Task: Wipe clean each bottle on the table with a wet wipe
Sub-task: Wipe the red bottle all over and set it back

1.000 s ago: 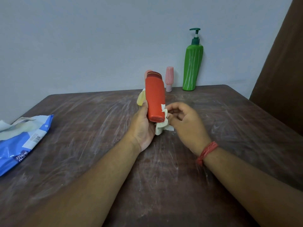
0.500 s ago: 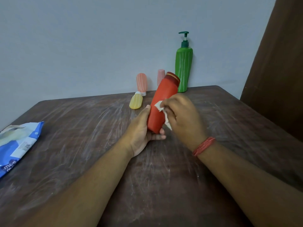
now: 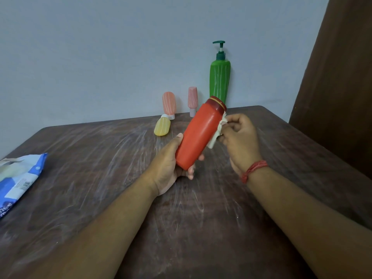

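My left hand (image 3: 169,166) grips the base of a red bottle (image 3: 199,135) with a dark red cap, tilted so the cap points up and to the right, above the middle of the brown table (image 3: 100,178). My right hand (image 3: 240,139) pinches a white wet wipe (image 3: 218,131) against the bottle's right side, just below the cap. At the far edge by the wall stand a green pump bottle (image 3: 219,81), a small pink bottle (image 3: 192,100) and a peach bottle (image 3: 169,104). A yellow bottle (image 3: 162,126) lies on its side in front of the peach one.
A blue and white wet wipe pack (image 3: 18,180) lies at the table's left edge. A dark brown panel (image 3: 338,77) stands to the right of the table. A pale wall runs behind the far edge.
The red bottle has tilted from upright to leaning right. My right hand has slid the wipe from the bottle's base up its side to just under the cap.
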The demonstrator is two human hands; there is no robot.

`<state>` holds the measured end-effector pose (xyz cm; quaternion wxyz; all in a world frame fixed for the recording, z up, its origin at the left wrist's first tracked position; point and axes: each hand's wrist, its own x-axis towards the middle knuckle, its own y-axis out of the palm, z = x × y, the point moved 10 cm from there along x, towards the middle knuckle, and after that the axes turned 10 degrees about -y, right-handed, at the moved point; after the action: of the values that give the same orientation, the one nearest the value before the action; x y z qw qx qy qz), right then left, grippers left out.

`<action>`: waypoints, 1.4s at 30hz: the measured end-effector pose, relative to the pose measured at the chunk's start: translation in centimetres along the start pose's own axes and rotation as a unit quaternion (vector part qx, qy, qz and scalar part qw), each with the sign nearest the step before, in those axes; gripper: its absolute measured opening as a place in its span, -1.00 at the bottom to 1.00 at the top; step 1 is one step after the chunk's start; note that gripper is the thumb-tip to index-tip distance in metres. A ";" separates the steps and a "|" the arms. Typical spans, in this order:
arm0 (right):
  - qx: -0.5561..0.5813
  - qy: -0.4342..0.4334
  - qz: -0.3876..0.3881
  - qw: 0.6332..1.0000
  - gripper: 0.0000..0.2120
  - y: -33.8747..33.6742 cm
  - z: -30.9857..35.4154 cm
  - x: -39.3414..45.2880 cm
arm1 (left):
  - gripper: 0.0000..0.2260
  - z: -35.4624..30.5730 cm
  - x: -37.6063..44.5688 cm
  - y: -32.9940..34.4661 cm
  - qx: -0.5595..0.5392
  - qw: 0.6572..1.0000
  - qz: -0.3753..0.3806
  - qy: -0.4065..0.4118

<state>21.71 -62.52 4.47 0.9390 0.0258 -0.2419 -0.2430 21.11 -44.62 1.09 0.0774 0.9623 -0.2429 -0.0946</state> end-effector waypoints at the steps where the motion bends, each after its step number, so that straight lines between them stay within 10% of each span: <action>1: 0.021 0.020 0.021 0.999 -0.86 0.9 -0.4 -0.6 | -0.59 0.0 0.0 -0.2 -0.017 1.000 -0.002 0.001; 21: 0.153 0.041 -0.050 0.986 -0.91 -0.4 -0.3 0.2 | -0.57 0.1 0.0 0.0 0.012 1.000 -0.003 -0.003; 27: 0.150 0.103 0.072 0.981 -0.91 3.1 -1.7 -1.9 | -0.52 0.1 0.1 -0.8 -0.052 0.999 -0.004 -0.001; 42: 0.189 0.097 0.102 0.972 -0.90 3.3 -1.4 -1.3 | -0.50 0.1 0.2 -0.6 -0.053 0.999 0.008 -0.003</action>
<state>22.83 -59.13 3.18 0.9561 0.2012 -0.1921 -0.0926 21.53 -44.16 0.81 0.1284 0.9545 -0.2459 -0.1091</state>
